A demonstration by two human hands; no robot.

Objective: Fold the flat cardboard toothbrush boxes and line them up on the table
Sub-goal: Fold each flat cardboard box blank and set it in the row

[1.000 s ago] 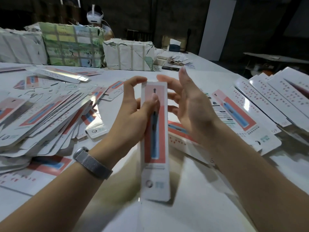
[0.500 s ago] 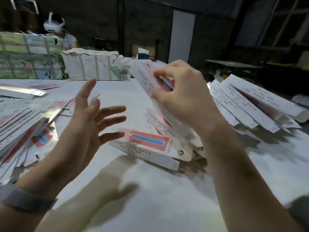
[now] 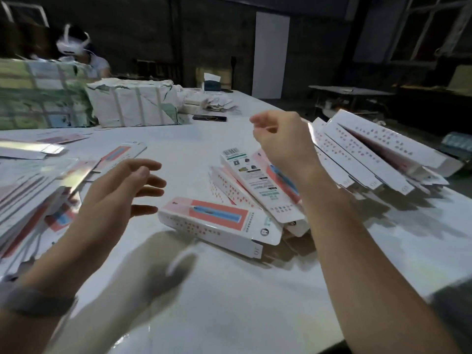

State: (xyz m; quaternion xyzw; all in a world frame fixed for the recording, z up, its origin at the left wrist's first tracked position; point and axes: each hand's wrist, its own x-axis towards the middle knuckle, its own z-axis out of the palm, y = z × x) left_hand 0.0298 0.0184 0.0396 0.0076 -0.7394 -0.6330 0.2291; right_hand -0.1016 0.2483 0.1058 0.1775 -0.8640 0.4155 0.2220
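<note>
Released since earlier, both hands (image 3: pixel 120 192) (image 3: pixel 283 141) hover empty over folded boxes (image 3: pixel 217 223) on white table (image 3: pixel 229 302).

2 hands (image 3: pixel 120 190), 2 wrapped bundles (image 3: pixel 132 106), 1 phone (image 3: pixel 209 118).

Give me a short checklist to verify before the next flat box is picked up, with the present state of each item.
1. Left hand free: ok, fingers spread, holds nothing.
2. Right hand free: ok, loosely curled, empty.
3. Flat boxes within the left hand's reach: ok, the pile lies beside it.
4. Folded boxes lined up: not ok, they overlap at different angles.
5. Bare table for folding: ok, clear in front.
6. Nearest folded box fully closed: cannot tell.
</note>
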